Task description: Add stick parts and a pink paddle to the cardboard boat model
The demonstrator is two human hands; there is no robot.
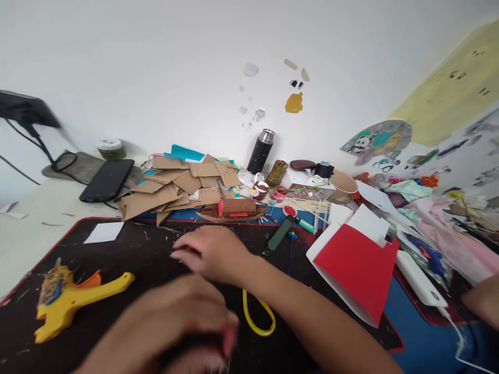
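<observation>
- Left hand (187, 319): nearest the viewer, over the mat (148, 262). Motion-blurred, fingers bent inward. Red patch (228, 336) visible at the fingertips; cannot tell whether it is a held item or how tightly the fingers close.
- Right hand (208, 253): just beyond the left hand, back uppermost, forearm slanting in from lower right. Fingers loosely curled and pointing left, part-way open with a dark gap between; nothing visible in it, underside hidden.
- Yellow loop (260, 332): on the mat, right of the left hand; upper end covered by the right forearm, contact cannot be determined.
- Boat (236, 210): just beyond the right hand, at the mat's far edge, lying crosswise. Brown hull, rounded cabin with red end and red strip.
- Cutter (281, 234): right of the right hand, green handle, blade end toward the viewer.
- Glue gun (74, 304): left of both hands, on the mat, yellow body, orange trigger, on its side.
- Paper (103, 232): left of the right hand and a little beyond it, white, flat.
- Cardboard (197, 179): beyond the right hand, left of the boat, overlapping pieces in a heap.
- Flask (260, 154): well beyond the right hand, black, near the wall.
- Red card (354, 270): well right of both hands, white sheets at its far side.
- Another person's arm (482, 302): far right of both hands, cut by the frame edge.
</observation>
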